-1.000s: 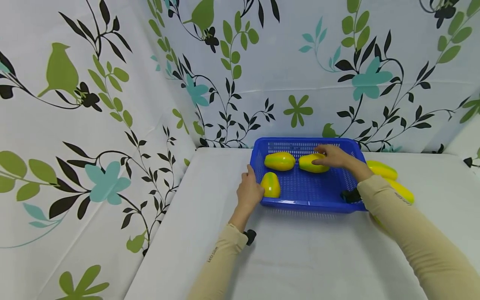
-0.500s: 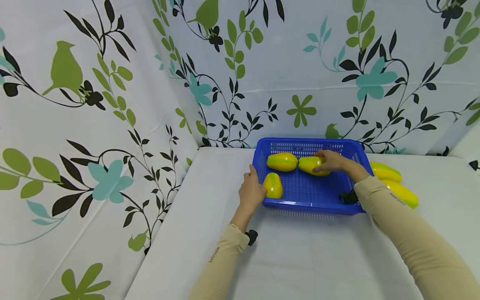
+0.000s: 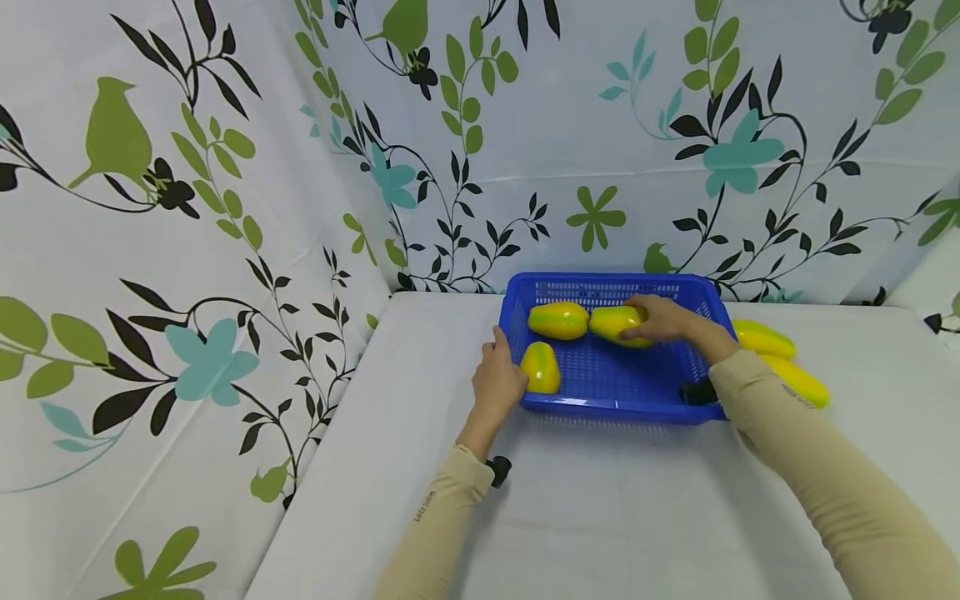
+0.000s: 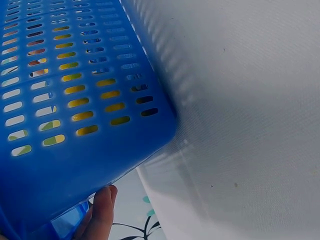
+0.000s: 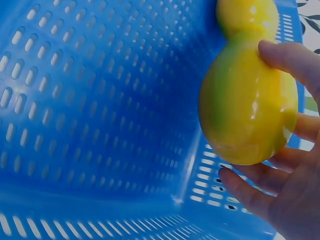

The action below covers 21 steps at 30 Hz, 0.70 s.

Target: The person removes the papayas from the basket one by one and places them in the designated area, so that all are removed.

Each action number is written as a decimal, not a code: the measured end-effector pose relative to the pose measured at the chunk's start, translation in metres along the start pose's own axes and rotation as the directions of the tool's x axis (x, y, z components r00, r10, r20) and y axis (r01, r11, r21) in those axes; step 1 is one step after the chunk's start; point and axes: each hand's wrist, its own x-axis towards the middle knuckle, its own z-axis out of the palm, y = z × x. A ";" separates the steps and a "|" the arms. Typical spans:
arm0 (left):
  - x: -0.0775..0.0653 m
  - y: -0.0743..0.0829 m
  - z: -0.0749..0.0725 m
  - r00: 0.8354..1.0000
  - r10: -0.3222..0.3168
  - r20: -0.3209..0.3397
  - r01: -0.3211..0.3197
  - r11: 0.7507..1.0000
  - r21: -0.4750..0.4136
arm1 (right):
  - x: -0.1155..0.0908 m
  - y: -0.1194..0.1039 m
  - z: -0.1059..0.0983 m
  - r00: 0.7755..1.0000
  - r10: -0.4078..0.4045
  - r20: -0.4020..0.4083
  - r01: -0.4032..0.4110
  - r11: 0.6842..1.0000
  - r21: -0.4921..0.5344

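My left hand grips the left side of a blue perforated basket near its front corner. In the left wrist view, fingers bend against the basket's rim. Inside the basket, my right hand holds a glossy yellow papaya with a green streak. The right wrist view shows the thumb lying on this papaya, the other fingers along its side and end. A second papaya touches its left end. The third papaya lies at the front left, beside my left hand.
Two more yellow fruits, a farther one and a nearer one, lie on the white table right of the basket, partly behind the right sleeve. A patterned curtain hangs behind the basket.
My right hand has shifted its papaya slightly left, closing the small gap to the papaya beside it. The left hand has stayed on the basket.
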 end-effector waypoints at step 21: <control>0.000 0.000 0.002 1.000 -0.001 0.004 0.001 1.000 -0.028 | -0.042 -0.005 -0.030 0.995 -0.066 -0.076 0.062 0.996 -0.058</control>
